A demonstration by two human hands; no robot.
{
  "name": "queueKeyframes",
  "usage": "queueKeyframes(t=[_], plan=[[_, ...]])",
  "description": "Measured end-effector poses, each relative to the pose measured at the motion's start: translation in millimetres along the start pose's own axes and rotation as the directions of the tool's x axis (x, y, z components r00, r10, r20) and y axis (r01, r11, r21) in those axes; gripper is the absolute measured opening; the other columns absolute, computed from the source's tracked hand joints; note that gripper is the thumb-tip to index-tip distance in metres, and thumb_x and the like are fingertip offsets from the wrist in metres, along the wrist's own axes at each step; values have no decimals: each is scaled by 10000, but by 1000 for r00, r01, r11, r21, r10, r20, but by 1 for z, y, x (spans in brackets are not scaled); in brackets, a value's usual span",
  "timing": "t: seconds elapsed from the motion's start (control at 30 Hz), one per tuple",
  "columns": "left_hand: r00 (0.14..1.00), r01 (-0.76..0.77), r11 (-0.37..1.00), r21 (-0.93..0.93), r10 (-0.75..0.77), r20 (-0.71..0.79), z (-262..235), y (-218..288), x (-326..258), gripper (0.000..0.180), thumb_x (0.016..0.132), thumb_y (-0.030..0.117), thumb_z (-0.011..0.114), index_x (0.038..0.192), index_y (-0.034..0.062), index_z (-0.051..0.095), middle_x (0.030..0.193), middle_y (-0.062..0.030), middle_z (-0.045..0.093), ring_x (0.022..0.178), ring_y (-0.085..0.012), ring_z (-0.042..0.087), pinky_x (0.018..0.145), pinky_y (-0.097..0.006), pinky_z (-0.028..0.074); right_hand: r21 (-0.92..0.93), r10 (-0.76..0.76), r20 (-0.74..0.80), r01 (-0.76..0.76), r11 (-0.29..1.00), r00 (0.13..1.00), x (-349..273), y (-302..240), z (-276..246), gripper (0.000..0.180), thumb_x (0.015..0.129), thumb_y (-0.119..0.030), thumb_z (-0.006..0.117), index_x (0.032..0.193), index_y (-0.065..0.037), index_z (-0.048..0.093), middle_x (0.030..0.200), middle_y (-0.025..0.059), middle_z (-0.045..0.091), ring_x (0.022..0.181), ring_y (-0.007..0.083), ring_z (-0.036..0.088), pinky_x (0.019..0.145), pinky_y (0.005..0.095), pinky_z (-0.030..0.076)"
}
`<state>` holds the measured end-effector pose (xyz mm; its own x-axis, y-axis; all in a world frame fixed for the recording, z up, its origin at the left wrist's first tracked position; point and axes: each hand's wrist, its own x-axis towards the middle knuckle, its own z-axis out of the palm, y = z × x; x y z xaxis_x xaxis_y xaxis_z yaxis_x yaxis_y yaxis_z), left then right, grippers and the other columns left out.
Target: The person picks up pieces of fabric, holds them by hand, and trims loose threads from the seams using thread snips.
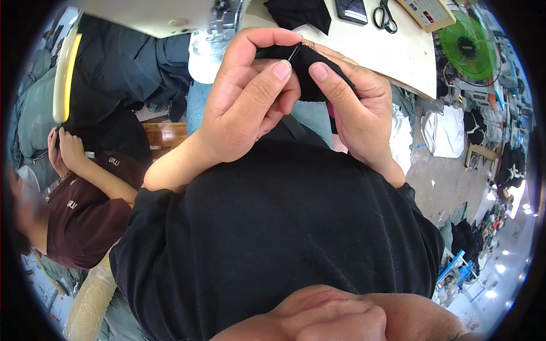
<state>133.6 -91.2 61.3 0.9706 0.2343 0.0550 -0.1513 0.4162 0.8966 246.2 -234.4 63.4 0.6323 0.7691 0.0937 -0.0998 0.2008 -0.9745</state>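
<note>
Close in front of my chest, both hands are raised around a folded piece of black cloth (pixel 315 77). My left hand (pixel 244 96) is closed, with thumb and forefinger pinching a slim dark tool (pixel 294 53) against the cloth's upper edge; its exact kind is too small to make out. Loose dark thread curls up beside its tip. My right hand (pixel 361 96) grips the cloth's right side, thumb on top and fingers behind. The fingers hide part of the cloth.
Ahead is a pale worktable (pixel 392 54) with black fabric (pixel 298 14), a phone (pixel 351 10), black scissors (pixel 385 17) and a control box (pixel 427 14). A sewing machine (pixel 224 20) stands ahead left. A green fan (pixel 467 45) is at right; a co-worker in a maroon shirt (pixel 91 213) sits at left.
</note>
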Motion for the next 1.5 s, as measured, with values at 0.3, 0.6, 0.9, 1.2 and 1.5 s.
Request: queueKeyframes(t=[0.3, 0.6, 0.9, 1.2, 1.5], plan=[[985, -99, 993, 64, 108, -137, -27, 5, -58, 271, 1036, 183, 378, 1273, 51, 368, 634, -46, 470, 393, -43, 308, 369, -177, 297, -178, -152, 191, 187, 966, 970, -3, 19, 52, 210, 942, -63, 638, 1123, 26, 694, 1136, 99, 675, 970, 111, 637, 842, 213, 493], [961, -121, 991, -53, 104, -258, -69, 9, -98, 269, 1022, 164, 360, 1268, 55, 373, 605, -62, 449, 365, -63, 289, 348, -189, 299, -80, 63, 296, -41, 996, 953, 22, 41, 98, 202, 938, -123, 664, 1067, 27, 706, 950, 34, 703, 859, 61, 614, 775, 202, 486], [965, -194, 922, -335, 118, -234, -112, 15, -101, 295, 990, 94, 438, 1280, 38, 446, 614, -39, 487, 368, -56, 340, 345, -191, 304, -68, 113, 352, -95, 993, 929, 50, 50, 122, 163, 943, -77, 622, 1031, 42, 691, 954, 48, 705, 856, 87, 628, 788, 225, 497], [846, 30, 962, 273, 121, -518, -137, 22, -104, 95, 895, 7, 648, 987, -21, 646, 809, -21, 661, 795, -49, 596, 739, -193, 464, -360, 33, 383, 116, 926, 923, 70, 53, 130, 109, 896, -51, 639, 959, 26, 682, 916, 78, 702, 832, 136, 647, 781, 251, 495], [690, -268, 925, 270, 380, -617, -127, 16, -102, 63, 911, -32, 625, 968, -6, 638, 760, 1, 615, 627, -13, 534, 560, -148, 407, -89, 293, 349, -279, 956, 890, 76, 43, 137, 149, 902, -98, 653, 975, 29, 683, 889, 25, 679, 834, 72, 606, 785, 218, 477]])
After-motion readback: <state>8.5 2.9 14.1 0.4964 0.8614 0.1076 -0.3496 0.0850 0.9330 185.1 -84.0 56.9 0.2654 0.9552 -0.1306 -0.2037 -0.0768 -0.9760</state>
